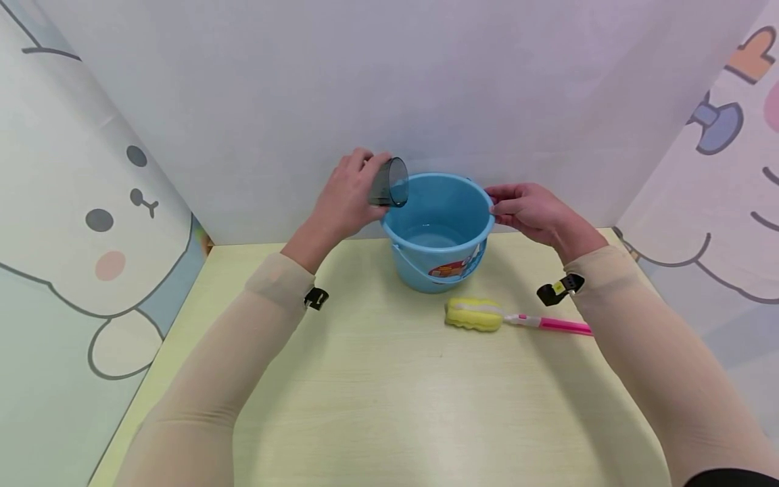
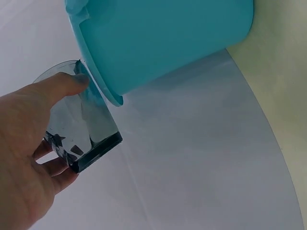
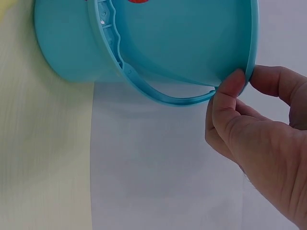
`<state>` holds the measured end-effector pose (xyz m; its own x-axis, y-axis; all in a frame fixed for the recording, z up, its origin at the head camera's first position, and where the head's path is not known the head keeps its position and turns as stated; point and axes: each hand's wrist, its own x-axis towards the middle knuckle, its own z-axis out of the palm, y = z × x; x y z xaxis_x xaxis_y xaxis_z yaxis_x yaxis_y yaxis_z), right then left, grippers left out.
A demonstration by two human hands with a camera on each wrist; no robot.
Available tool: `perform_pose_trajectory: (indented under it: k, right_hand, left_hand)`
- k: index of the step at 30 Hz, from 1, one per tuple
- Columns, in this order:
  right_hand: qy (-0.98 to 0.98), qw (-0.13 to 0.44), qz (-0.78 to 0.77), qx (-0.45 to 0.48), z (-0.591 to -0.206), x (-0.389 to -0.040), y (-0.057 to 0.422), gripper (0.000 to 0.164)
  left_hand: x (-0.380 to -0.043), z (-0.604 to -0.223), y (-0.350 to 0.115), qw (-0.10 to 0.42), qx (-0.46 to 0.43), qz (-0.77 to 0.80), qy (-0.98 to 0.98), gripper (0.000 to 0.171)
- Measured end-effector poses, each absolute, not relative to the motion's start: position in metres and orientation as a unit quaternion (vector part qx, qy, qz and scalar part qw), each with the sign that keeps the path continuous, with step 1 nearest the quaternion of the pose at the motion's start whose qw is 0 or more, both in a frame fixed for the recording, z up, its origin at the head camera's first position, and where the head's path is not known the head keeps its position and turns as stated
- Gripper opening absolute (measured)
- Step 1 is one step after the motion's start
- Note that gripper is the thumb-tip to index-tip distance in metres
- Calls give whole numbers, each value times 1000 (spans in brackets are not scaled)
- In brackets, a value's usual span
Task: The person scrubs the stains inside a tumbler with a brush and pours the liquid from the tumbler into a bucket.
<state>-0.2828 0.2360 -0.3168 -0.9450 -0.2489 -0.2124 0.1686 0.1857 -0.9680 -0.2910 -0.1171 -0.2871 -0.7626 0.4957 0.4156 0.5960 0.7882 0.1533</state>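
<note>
Cup point(image 1: 379, 186): state its position and the grip on it.

At the bucket's point(image 1: 441, 196) left rim, tipped on its side, mouth facing the bucket. Left hand point(image 1: 349, 193) grips the wall, thumb on one side, fingers on the other. Contact between cup and rim cannot be confirmed.

And the right hand point(image 1: 532, 210)?

Pinching the bucket's right rim between thumb and fingers.

How should this step be carried out?

I judge it to be emptying the cup into the bucket. Bring the full mouth inside the rim first, then raise the base slowly. The right hand should steady the bucket without pulling the rim down.

Containers and contents?

Bucket: upright on the table point(image 1: 377, 399), handle point(image 3: 177, 101) hanging down at the front. A shallow, clear layer, probably water point(image 1: 429, 237), appears at the bottom. Cup: dark-tinted and see-through; whether liquid remains inside cannot be determined.

Other items nearby?

One brush point(image 1: 476, 314), yellow head, pink stick, lying in front of the bucket. Neither hand touches it.
</note>
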Motion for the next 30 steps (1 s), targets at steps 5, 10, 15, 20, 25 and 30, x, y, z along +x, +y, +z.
perform_pose_trajectory:
  k: [5, 10, 15, 20, 25, 30]
  right_hand:
    - [753, 163, -637, -25, -317, -282, 236, 55]
    - [752, 163, -638, -23, -318, -283, 237, 55]
    - [753, 162, -638, -25, -318, -283, 237, 55]
    - [753, 161, -637, -26, -319, -283, 236, 54]
    - [754, 160, -637, -25, -319, -283, 236, 53]
    - [755, 160, -635, -23, -319, -284, 237, 52]
  left_hand:
    - [-291, -287, -116, 182, -296, -137, -928, 89]
    - [-291, -288, -116, 184, -297, -136, -927, 89]
    - [-291, -288, -116, 184, -297, -139, -927, 89]
    - [-290, -287, -116, 184, -299, -132, -927, 88]
    - [-290, -286, -116, 185, -301, -122, -927, 88]
    - [-290, -286, -115, 184, -303, -116, -928, 88]
